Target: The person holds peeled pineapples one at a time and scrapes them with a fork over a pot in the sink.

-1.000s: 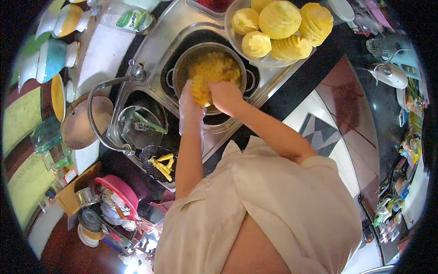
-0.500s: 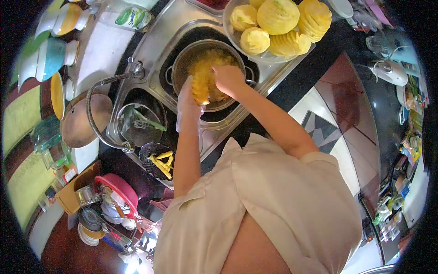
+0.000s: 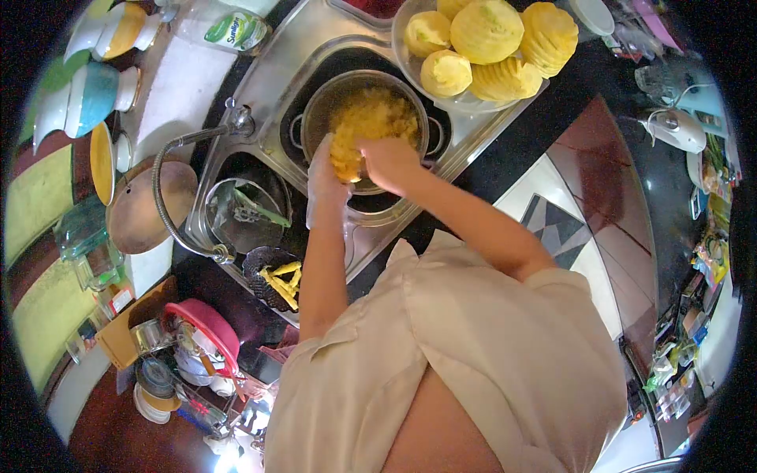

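A metal pot [image 3: 315,102] with two handles stands in the sink, with shredded yellow pulp [image 3: 382,110] inside. My left hand [image 3: 324,173], in a clear plastic glove, holds a yellow fruit piece [image 3: 345,162] at the pot's near left rim. Right beside it, my bare right hand [image 3: 388,164] is closed against the fruit piece; whatever its fingers hold is hidden. Several peeled yellow fruits [image 3: 486,31] with spiral grooves lie in a clear bowl [image 3: 406,59] behind and to the right of the pot.
A curved faucet [image 3: 159,185] arches over the left basin, where a clear bowl [image 3: 229,225] holds a green-handled tool. Near my left forearm is a dark bowl [image 3: 260,288] with yellow strips [image 3: 282,284]. A brown pan [image 3: 150,209] and a pink basin [image 3: 206,319] are at left.
My right hand moved up and away from the fruit piece, then came back down beside it. My left hand has kept its hold at the pot's rim.
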The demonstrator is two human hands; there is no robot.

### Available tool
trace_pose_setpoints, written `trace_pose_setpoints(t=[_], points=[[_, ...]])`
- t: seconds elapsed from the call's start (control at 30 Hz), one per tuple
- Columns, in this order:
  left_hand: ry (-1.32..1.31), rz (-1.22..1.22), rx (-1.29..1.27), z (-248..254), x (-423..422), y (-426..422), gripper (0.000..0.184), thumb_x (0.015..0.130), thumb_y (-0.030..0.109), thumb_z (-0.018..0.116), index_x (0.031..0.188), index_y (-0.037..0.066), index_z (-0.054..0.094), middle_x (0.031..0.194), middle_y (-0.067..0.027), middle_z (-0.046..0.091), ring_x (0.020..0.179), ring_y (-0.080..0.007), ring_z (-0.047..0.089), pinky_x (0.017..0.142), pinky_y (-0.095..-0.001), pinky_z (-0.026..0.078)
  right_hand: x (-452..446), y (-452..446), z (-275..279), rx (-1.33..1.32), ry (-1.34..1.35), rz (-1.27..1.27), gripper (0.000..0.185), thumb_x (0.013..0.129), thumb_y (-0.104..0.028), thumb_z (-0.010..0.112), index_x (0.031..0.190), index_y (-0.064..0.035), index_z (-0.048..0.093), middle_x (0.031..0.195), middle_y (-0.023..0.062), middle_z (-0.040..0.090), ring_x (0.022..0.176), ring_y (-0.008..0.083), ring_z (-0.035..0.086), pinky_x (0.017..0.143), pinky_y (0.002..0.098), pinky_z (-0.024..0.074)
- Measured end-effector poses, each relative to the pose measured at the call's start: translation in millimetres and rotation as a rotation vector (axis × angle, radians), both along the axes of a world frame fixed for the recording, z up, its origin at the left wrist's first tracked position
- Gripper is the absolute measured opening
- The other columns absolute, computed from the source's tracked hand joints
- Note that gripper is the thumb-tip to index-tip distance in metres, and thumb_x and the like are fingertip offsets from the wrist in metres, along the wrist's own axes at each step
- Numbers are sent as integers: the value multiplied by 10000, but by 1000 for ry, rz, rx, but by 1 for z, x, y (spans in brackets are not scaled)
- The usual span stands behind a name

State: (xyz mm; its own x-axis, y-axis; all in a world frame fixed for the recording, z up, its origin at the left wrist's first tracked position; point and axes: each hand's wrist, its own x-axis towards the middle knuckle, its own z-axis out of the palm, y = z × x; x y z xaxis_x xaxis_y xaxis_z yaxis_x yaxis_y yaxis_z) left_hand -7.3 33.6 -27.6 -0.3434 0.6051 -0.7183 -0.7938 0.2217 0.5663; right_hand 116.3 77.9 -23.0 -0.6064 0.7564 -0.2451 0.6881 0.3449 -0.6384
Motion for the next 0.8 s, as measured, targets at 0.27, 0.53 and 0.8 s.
trace_pose_setpoints(t=[0.27,0.53,0.8], points=[[108,-90,-11,0,-2,-1,359,875,281,577,1102,3,555,970,-97,641,792,-216,643,649,-331,524,4,-2,-3,-1,-22,3,237,828,-114,424,962,-30,601,799,217,631,763,372,627,670,468,491],[-8,-8,85,-26,0,4,376,884,291,557,1123,2,550,1066,-118,625,868,-225,639,675,-348,522,3,3,-8,-23,45,-119,185,855,-157,429,895,-63,583,789,199,630,748,390,616,648,499,472],[12,33,-87,-1,-3,1,388,898,357,532,1148,61,541,1048,-92,637,905,-255,630,731,-420,524,21,16,-18,-382,116,-185,267,863,-196,428,1026,-66,593,960,225,620,906,401,590,801,464,468]])
